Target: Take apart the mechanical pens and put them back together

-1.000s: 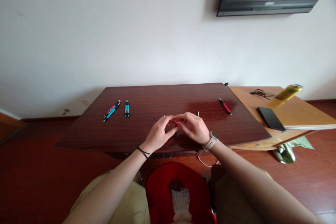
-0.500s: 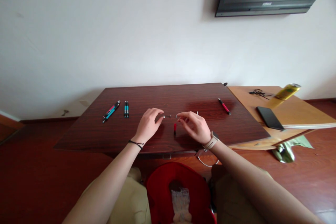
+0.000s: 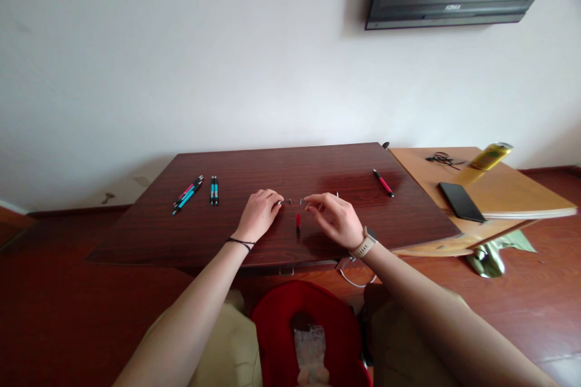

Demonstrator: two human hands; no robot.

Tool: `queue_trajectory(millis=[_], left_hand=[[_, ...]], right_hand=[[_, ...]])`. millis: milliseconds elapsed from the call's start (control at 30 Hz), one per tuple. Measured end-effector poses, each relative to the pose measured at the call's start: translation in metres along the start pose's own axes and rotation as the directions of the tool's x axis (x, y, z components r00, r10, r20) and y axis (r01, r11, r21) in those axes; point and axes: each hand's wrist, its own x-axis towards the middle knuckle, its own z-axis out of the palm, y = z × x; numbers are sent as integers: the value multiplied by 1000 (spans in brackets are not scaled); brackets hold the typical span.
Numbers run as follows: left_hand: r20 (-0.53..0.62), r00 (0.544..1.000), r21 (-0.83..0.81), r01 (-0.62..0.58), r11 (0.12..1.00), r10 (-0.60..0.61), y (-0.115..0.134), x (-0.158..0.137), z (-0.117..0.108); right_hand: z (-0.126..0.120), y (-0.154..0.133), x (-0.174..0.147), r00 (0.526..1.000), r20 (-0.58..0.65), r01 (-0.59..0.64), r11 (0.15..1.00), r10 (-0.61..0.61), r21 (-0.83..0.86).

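Dark wooden desk (image 3: 227, 236): left hand (image 3: 259, 213) and right hand (image 3: 334, 219) pinch tiny silvery pen parts, small red pen piece (image 3: 298, 221) lying between them.

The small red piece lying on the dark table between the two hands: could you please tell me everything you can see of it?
The small red piece is a short, slim tube, apparently plastic, too small to show detail. It rests on the dark wooden table, pointing roughly toward the wall. It lies between the left hand and the right hand, and neither touches it. Tiny pale bits lie just beyond it.
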Motion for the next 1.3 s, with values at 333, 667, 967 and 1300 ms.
queue_trajectory(millis=[333,667,967,1300], left_hand=[[49,999,11,21,1000,-22,0,5,4],[6,1000,86,23,996,-24,0,-1,0],[44,999,105,-2,994,-3,-1,-4,0],[62,998,122,-10,993,3,7,-8,-10]], right_hand=[[1,0,0,1000,16,8,1000,-8,-9],[2,2,0,1000,16,17,1000,-17,0],[3,1,0,1000,23,18,1000,-18,-4],[3,1,0,1000,19,0,1000,0,-10]])
